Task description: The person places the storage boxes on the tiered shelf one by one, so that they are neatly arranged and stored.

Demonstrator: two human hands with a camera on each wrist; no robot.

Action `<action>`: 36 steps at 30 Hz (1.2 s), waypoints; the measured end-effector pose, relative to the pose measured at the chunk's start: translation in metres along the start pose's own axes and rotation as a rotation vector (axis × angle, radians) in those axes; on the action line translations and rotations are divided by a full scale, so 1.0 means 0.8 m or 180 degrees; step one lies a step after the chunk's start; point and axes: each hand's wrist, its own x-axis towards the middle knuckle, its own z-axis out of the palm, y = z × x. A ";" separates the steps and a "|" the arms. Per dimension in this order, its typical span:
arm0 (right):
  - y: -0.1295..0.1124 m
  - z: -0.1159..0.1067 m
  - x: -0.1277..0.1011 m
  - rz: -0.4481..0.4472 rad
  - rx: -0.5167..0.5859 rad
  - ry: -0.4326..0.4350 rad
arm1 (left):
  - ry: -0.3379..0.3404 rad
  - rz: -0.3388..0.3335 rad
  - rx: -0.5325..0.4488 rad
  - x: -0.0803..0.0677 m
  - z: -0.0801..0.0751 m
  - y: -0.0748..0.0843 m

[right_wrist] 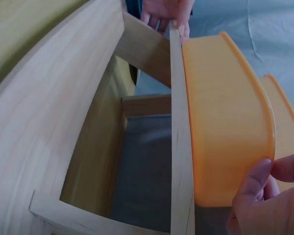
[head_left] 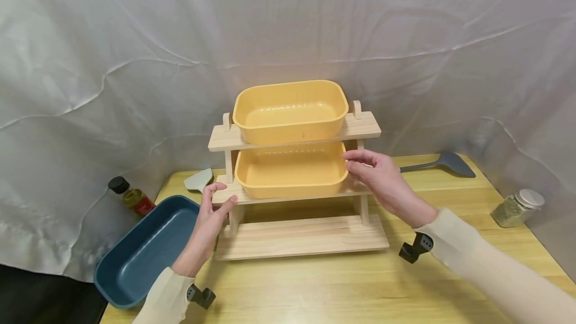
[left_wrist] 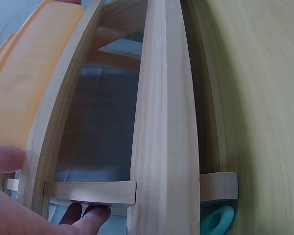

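Observation:
A three-tier pale wooden rack stands on the table with a yellow bin on each of its two upper tiers. My left hand grips the left end of the middle tier; in the left wrist view its thumb lies by the board's upper side and other fingers reach below it. At the right end of that tier, my right hand pinches the rim of the lower yellow bin between thumb and fingers, seen closely on the bin in the right wrist view. The upper yellow bin sits above, untouched.
A dark blue bin lies at the left, partly behind my left arm. Beyond it are a black-capped bottle and a pale spatula head. Rightward lie a grey spatula and a jar of dried herbs. Grey curtain hangs behind.

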 end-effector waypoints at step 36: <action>-0.004 -0.019 0.003 -0.0162 0.0169 0.0047 | 0.0020 -0.0018 -0.0024 0.000 0.000 -0.002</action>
